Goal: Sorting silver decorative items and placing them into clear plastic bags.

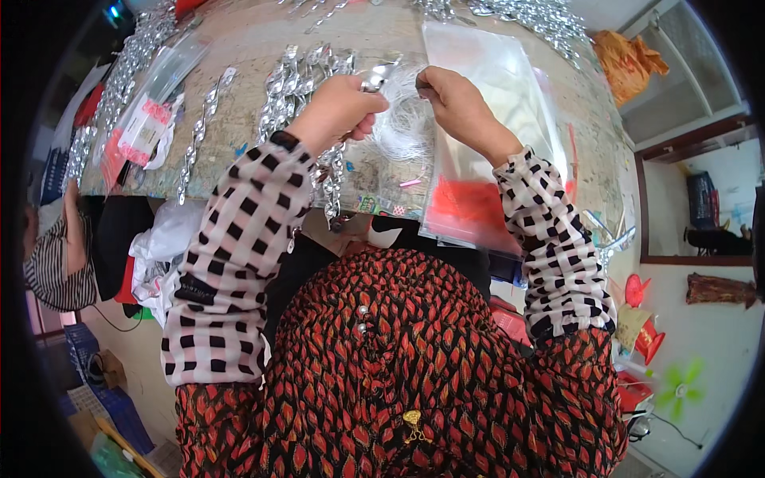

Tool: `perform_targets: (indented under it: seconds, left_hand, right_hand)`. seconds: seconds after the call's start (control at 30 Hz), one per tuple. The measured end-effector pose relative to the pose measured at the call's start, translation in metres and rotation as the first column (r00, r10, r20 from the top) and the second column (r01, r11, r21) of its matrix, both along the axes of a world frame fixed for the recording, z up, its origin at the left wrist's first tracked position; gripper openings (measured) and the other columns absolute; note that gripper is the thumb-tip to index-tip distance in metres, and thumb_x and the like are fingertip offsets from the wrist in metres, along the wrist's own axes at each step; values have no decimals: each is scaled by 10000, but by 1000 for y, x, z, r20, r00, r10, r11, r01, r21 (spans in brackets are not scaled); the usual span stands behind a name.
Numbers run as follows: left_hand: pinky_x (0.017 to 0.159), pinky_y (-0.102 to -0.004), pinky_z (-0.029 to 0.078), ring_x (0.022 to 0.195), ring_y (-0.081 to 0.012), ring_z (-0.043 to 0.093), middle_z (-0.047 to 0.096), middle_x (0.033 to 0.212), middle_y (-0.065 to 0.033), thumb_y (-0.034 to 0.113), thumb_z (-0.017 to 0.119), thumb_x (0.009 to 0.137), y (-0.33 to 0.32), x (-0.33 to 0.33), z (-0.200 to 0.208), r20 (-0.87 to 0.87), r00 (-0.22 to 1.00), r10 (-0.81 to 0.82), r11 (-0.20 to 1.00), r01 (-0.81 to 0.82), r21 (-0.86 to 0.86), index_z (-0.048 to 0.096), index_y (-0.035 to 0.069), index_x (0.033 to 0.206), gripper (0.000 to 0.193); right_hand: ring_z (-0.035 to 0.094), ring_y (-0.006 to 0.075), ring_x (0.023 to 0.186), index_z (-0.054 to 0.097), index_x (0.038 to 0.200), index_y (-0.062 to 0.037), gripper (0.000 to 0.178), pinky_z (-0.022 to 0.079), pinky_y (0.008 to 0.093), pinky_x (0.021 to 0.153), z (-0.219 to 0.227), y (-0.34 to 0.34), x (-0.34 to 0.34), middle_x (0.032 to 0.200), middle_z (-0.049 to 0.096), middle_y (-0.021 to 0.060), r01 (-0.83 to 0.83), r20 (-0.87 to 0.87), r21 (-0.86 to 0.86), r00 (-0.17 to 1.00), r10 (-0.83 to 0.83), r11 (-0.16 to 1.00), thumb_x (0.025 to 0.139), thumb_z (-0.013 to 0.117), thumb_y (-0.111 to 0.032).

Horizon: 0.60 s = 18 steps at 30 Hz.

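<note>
Over the worktable, my left hand [339, 113] is closed on a shiny silver foil strip [379, 76], whose end sticks out past the thumb. To the right, my right hand [460, 105] is pinched at the fingertips; whatever is between them is too small to make out. Below and between both hands lies a loose coil of thin white string [402, 127]. Beside and partly behind my left hand are several twisted silver foil strips [280, 94], some hanging over the table's near edge. Under my right forearm is a stack of clear plastic bags [486, 72].
A single twisted strip [205, 119] lies farther left, near a pink-and-white packet [146, 130]. Heaps of silver strips [532, 20] line the far side. Red material [470, 209] shows in the bags' near end. Another person in a striped top [57, 271] is at the left.
</note>
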State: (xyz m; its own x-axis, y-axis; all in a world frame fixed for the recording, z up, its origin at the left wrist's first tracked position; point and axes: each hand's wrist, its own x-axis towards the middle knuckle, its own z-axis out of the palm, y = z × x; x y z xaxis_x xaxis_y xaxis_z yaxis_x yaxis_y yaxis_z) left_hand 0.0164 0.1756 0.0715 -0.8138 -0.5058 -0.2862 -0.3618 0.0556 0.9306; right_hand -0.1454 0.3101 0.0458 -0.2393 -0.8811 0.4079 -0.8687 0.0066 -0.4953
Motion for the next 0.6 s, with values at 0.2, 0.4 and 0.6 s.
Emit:
perform_targets:
  seconds: [0.2, 0.4, 0.6]
  left_hand:
    - [409, -250, 373, 478, -102, 501, 543, 634, -28, 190, 626, 793, 6, 20, 14, -21, 997, 73, 997, -73, -24, 557, 23, 803, 181]
    - [399, -218, 373, 477, -75, 497, 555, 648, -9, 176, 618, 818, 18, 38, 20, -33, 999, 26, 994, -22, 110, 567, 56, 865, 138]
    - [382, -194, 362, 431, -58, 464, 525, 598, 12, 154, 607, 846, 33, 56, 29, -86, 996, 34, 987, -20, 162, 575, 45, 891, 123]
  right_hand:
    - [589, 384, 841, 593, 946, -13, 157, 468, 431, 762, -24, -2, -14, 871, 626, 187, 21, -77, -14, 997, -22, 1000, 807, 573, -84]
    - [585, 371, 905, 572, 1091, -23, 280, 468, 439, 795, 0, 8, 17, 977, 620, 176, -52, -167, -163, 986, 24, 985, 824, 566, -108]
    - [632, 246, 817, 585, 1077, -6, 246, 488, 341, 730, 25, 21, 82, 902, 650, 141, -138, 397, -203, 893, 211, 969, 854, 586, -109]
